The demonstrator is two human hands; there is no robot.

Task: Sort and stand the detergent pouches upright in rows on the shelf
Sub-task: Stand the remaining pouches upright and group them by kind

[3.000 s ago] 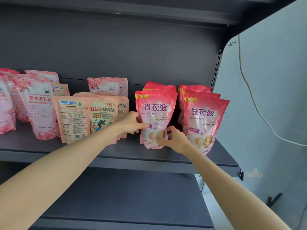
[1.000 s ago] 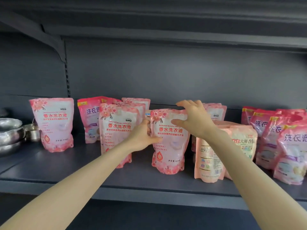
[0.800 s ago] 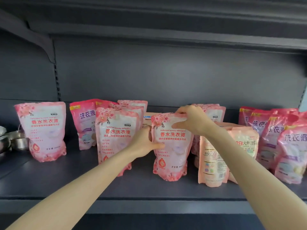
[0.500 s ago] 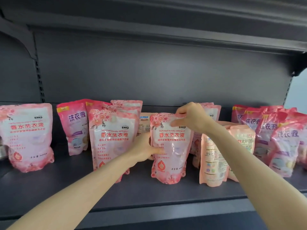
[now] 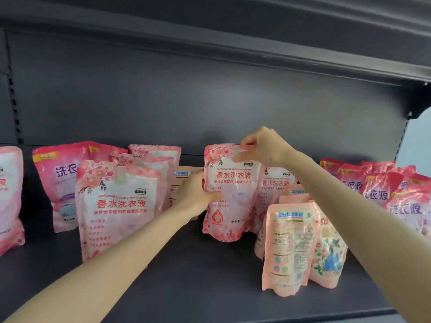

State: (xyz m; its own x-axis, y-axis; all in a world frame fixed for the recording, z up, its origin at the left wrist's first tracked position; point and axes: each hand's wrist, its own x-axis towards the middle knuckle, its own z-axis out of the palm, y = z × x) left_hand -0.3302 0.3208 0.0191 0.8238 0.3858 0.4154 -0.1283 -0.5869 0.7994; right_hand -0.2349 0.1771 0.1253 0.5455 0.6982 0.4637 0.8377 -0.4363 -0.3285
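A pale pink floral detergent pouch (image 5: 229, 194) stands upright mid-shelf. My right hand (image 5: 263, 145) pinches its top edge and my left hand (image 5: 197, 193) grips its left side. A matching pouch (image 5: 121, 206) stands to the left with more behind it, and another (image 5: 271, 190) stands just behind on the right. Deep pink pouches (image 5: 382, 190) are grouped at the far right, and one (image 5: 58, 180) stands back left. Peach pouches (image 5: 290, 243) stand front right.
The dark grey shelf (image 5: 198, 276) has bare board in front of the held pouch. The back panel (image 5: 186, 101) and the upper shelf (image 5: 256, 43) close the space behind and above. A further pale pink pouch (image 5: 9, 197) is cut off at the left edge.
The view has swung left from the deep pink pouches. Both hands have taken hold of the pale pink pouch, and it now sits higher and further back than half a second ago.
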